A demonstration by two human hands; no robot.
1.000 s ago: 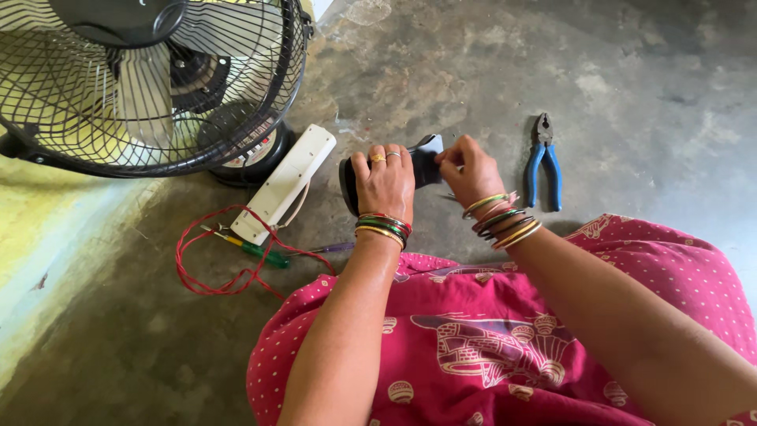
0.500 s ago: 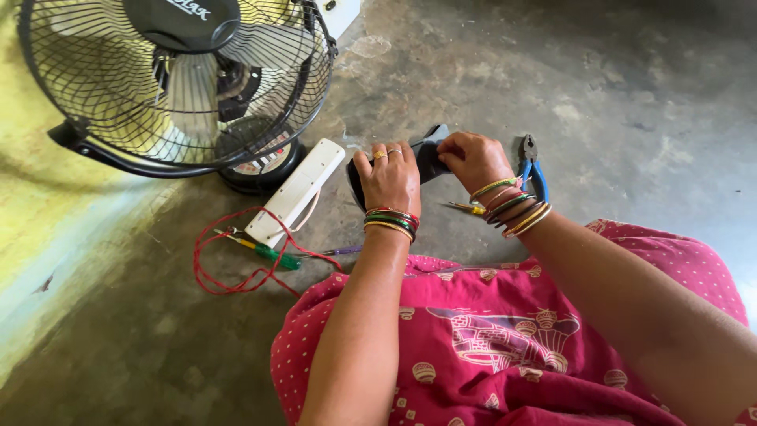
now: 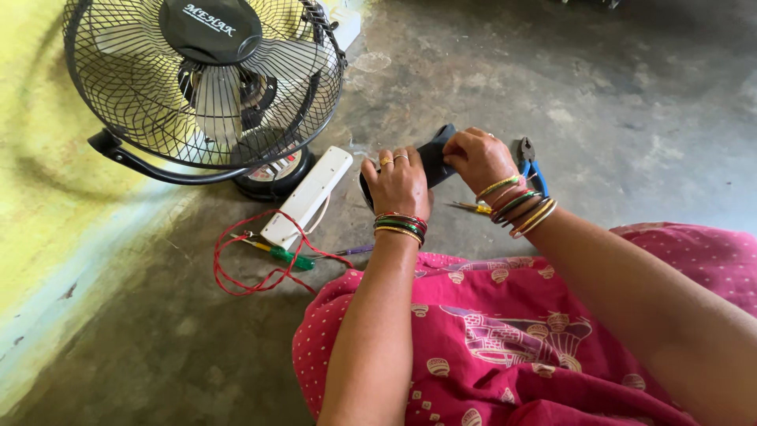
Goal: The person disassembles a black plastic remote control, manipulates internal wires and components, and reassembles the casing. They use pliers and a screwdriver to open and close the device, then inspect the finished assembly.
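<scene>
Two hands gripped a dark, curved plastic casing (image 3: 434, 162) just above the concrete floor (image 3: 631, 102), in front of a seated person's knees. The left hand (image 3: 398, 185), with rings on two fingers and bangles at the wrist, curled over the nearer end of the part, fingers closed down on it; the right hand (image 3: 477, 158) pinched the far upper edge between thumb and fingertips, also clamped on the piece. What lay under the casing could not be made out. By the look of it, the work stood at the stage of seating or parting the casing, a step that would call for steady, even pressure from both hands rather than any tool. Partly hidden behind the right wrist lay blue-handled pliers (image 3: 532, 166), and just below that wrist a thin yellow-handled tool (image 3: 469, 207) rested on the floor. To the left, a white power strip (image 3: 309, 196) lay slantwise, its lower end near a loose tangle of red wire (image 3: 252, 264) and a green-handled screwdriver (image 3: 284, 254); a thin purple strand (image 3: 355, 249) ran beside them. Beyond stood a black table fan (image 3: 205, 79) with a wire cage, its round base touching the strip's far end. A pink patterned garment (image 3: 505, 331) covered the person's lap at the bottom of the view.
</scene>
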